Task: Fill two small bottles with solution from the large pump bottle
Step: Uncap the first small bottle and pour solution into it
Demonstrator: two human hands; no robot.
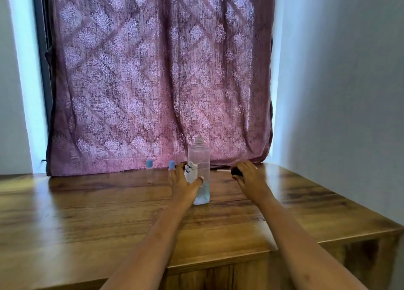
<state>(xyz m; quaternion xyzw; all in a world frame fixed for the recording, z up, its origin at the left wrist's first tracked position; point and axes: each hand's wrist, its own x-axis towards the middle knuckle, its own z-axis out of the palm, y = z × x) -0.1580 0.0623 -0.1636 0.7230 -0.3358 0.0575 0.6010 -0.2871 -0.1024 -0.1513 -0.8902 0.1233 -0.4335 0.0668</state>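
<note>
Left hand [182, 183] wraps large bottle [200, 171] (neck uncapped); right hand [249, 176] at 3 o'clock closed over black pump [237, 171]. Two small bottles [149, 171] at 9. Wooden desk [109, 213], purple curtain [157, 75] behind.

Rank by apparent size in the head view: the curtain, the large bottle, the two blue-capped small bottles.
1. Curtain, by far the largest.
2. Large bottle, pump off, gripped by the left hand.
3. Left small bottle and right small bottle: they look alike; the right one is partly hidden, so unranked.

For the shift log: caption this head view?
Left hand steadies uncapped large bottle; right hand holds its dark pump top.
</note>
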